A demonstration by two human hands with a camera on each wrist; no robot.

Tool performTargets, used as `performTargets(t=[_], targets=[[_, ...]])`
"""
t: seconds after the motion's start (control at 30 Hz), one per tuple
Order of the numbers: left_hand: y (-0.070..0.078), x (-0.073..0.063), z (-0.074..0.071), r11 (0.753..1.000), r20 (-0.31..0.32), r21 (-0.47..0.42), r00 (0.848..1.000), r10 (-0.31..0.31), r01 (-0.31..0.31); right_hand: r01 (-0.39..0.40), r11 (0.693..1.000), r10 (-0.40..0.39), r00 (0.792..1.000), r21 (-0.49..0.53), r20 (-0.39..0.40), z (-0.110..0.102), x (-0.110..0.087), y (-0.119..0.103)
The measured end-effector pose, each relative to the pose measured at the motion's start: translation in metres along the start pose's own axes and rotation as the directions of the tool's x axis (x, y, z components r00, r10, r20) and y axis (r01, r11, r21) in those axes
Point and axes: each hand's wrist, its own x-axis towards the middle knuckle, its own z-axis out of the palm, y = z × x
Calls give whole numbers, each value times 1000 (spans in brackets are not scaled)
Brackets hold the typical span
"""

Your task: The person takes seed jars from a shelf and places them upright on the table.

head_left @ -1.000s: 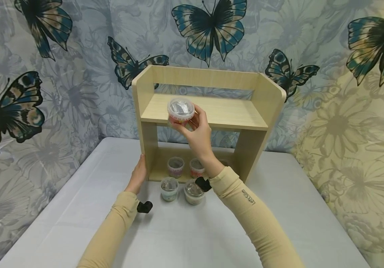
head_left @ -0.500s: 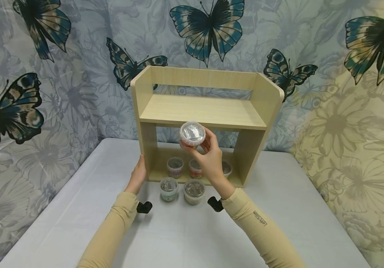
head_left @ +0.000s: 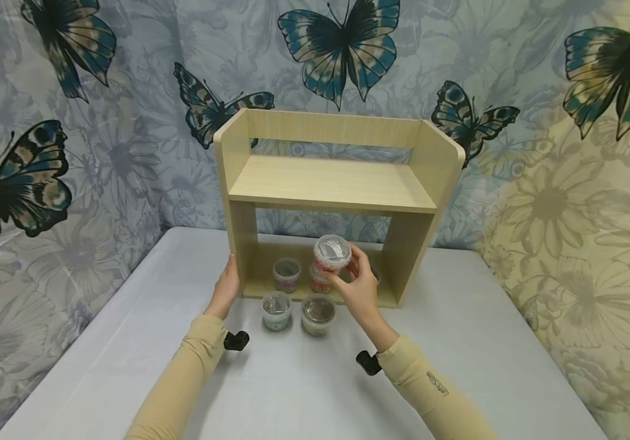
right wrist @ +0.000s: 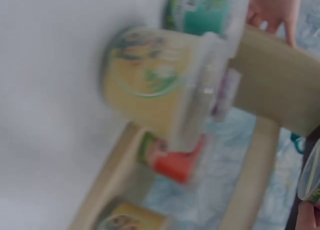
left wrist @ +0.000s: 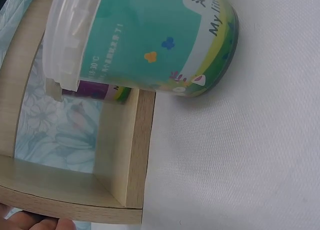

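The round clear-plastic tub with a transparent lid and reddish sides (head_left: 333, 252) was in the air at the front of the lower bay of the pale wood-finish two-tier shelf unit (head_left: 325, 183). The right hand (head_left: 360, 286) gripped it by the side, thumb and fingers pinching the wall. The left hand (head_left: 225, 288) held no tub; its fingers lay extended against the outside of the unit's left panel.

In the head view the raised tub overlapped a small red-labelled plastic tub (head_left: 320, 285) on the lower board; whether they touched could not be told. The likeliest mishap was a knock: lowered blindly, its base could have clipped that lid and toppled one or both. The purple-labelled plastic tub (head_left: 286, 276) stood apart, less exposed. Nearer the person, the lidded yellow-labelled tub (head_left: 318, 316) and the teal-labelled tub (head_left: 277, 311) stood upright on the white-covered table (head_left: 293, 391), where a low wrist could have caught the yellow one. A one-sided pinch on smooth plastic might also have let the load tilt or slip.
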Motion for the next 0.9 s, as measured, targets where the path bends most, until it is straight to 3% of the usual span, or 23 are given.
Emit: performTargets(t=[0.3, 0.63, 0.9], targets=[[0, 2, 0, 1000, -8, 18, 1000, -6, 6, -114, 993, 114, 993, -12, -37, -20, -19, 27], [0, 0, 1, 1000, -14, 12, 1000, -7, 7, -222, 975, 222, 975, 14, -12, -39, -34, 54], [-2, 3, 0, 999, -27, 20, 999, -25, 25, -278, 956, 279, 960, -95, -2, -48, -42, 86]])
